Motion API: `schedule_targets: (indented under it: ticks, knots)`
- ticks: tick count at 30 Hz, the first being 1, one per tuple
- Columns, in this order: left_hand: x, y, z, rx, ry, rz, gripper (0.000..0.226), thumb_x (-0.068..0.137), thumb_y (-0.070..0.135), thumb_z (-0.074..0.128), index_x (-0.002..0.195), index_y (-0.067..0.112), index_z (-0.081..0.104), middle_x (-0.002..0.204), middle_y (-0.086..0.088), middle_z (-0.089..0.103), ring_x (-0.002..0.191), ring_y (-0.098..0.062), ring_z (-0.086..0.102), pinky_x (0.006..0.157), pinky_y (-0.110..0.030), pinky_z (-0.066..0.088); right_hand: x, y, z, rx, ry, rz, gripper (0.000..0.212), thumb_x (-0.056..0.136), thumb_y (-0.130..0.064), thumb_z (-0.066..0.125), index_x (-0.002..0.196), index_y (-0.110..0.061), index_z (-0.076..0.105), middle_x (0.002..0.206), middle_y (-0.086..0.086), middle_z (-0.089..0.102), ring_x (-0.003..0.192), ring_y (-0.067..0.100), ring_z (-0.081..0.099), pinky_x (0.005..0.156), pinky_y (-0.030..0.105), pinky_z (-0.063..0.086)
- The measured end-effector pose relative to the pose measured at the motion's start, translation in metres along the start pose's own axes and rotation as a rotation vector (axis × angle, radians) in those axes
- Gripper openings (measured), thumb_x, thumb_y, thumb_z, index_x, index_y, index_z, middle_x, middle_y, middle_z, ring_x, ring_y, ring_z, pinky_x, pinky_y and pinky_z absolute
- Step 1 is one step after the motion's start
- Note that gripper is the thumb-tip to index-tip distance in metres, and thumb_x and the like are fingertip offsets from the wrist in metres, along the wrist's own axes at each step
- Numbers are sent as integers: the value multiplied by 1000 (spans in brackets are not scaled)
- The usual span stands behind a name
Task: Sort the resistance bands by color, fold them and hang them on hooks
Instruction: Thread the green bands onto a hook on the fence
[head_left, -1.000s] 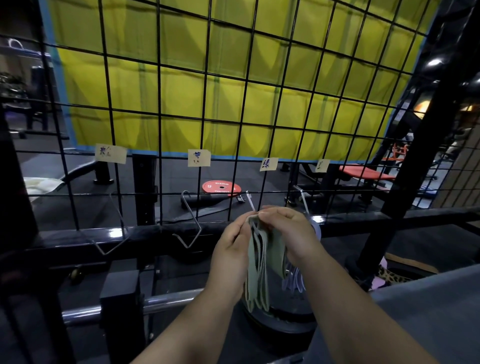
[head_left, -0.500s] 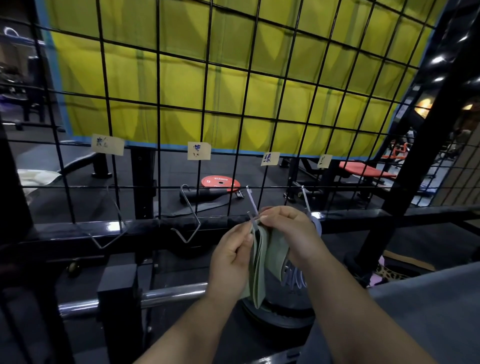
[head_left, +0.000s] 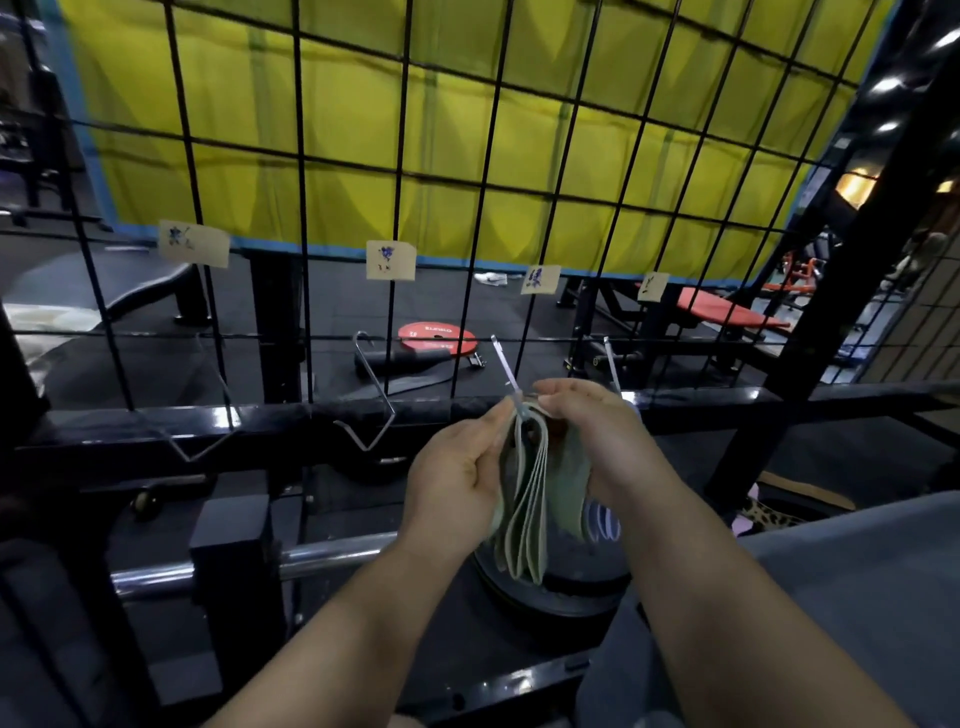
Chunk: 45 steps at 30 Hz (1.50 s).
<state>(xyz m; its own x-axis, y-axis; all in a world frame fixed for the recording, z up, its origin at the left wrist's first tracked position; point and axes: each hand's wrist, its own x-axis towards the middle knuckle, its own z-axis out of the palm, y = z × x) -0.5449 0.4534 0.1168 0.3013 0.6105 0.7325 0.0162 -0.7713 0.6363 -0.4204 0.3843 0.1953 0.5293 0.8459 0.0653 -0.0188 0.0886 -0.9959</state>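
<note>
**Green bands held at the third hook**

Head view: Both hands meet just below the middle of the frame, at about 5 o'clock from its centre. The left hand (head_left: 457, 478) grips the folded green resistance bands (head_left: 524, 519) from their 9 o'clock side, fingers curled against the bundle. The right hand (head_left: 597, 436) pinches the top of the fold from the 3 o'clock side, thumb and fingertips closed on it. The bundle hangs down between the palms, its looped ends pointing to 6 o'clock.

At 12 o'clock from the bundle, the third hook (head_left: 506, 366) slants down from the wire grid (head_left: 400, 156), and its lower end vanishes into the top of the fold between the fingertips. Whether the bands already sit on it cannot be told.

At 9 o'clock from the hands, two bare hooks (head_left: 374, 395) hang on the grid. A fourth hook (head_left: 612, 364) stands at 1 o'clock, partly behind the right hand, with pale lavender bands (head_left: 602, 519) showing below that hand's wrist.

Four paper labels (head_left: 389, 260) are fixed along the grid above the hooks; their writing is too blurred to read. Behind the grid lie a yellow curtain (head_left: 519, 130) and a red weight plate (head_left: 436, 338). A black weight plate (head_left: 561, 597) lies at 6 o'clock under the bundle.
</note>
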Motion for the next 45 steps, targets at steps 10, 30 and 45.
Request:
schedule_targets:
  ticks: [10, 30, 45]
  knots:
    - [-3, 0, 0, 50, -88, -6, 51, 91, 7, 43, 134, 29, 57, 99, 8, 64, 100, -6, 54, 90, -5, 36, -3, 8, -8, -7, -152, 141, 31, 95, -20, 52, 70, -12, 70, 61, 1, 63, 55, 14, 60, 56, 27, 47]
    - [4, 36, -5, -291, 51, -346, 19, 98, 25, 54, 97, 31, 73, 101, 14, 66, 103, 6, 56, 92, -11, 40, -13, 25, -1, -90, -160, 79, 30, 99, -37, 47, 119, -19, 62, 100, -2, 70, 89, 13, 66, 70, 27, 46]
    - [11, 43, -11, -550, -58, -496, 27, 98, 14, 50, 112, 29, 67, 104, -2, 70, 96, -17, 67, 87, -32, 53, -16, 28, 3, -8, -201, 51, 35, 102, -39, 43, 122, -13, 54, 110, 12, 68, 99, 21, 66, 77, 30, 53]
